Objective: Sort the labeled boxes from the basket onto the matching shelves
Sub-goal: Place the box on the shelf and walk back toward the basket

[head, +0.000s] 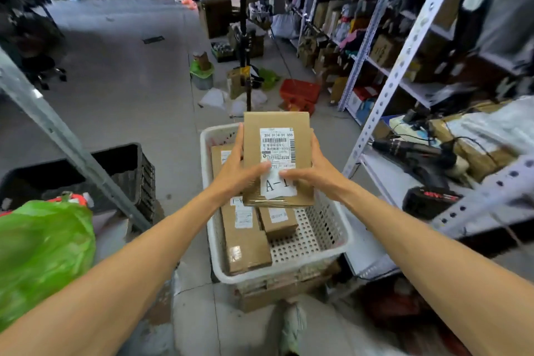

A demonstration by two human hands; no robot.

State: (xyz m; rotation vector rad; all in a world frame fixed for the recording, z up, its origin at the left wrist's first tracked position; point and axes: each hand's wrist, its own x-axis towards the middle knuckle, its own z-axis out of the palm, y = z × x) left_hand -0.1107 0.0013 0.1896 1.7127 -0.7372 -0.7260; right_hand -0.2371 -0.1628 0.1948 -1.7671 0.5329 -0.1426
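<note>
Two-handed hold on the box [276, 124], centre frame, just above the basket [320, 228] — left hand [234, 173] and right hand [318, 173] curled round its side edges, thumbs pressing the label. Long axis up the frame. Marked A-1, seemingly; shelves [381, 176] to the right, nearer the right hand.

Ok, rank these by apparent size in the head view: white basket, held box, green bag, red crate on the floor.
1. white basket.
2. green bag, cropped by the frame edge, so unsure.
3. held box.
4. red crate, looks smallest but lies farther off.
</note>
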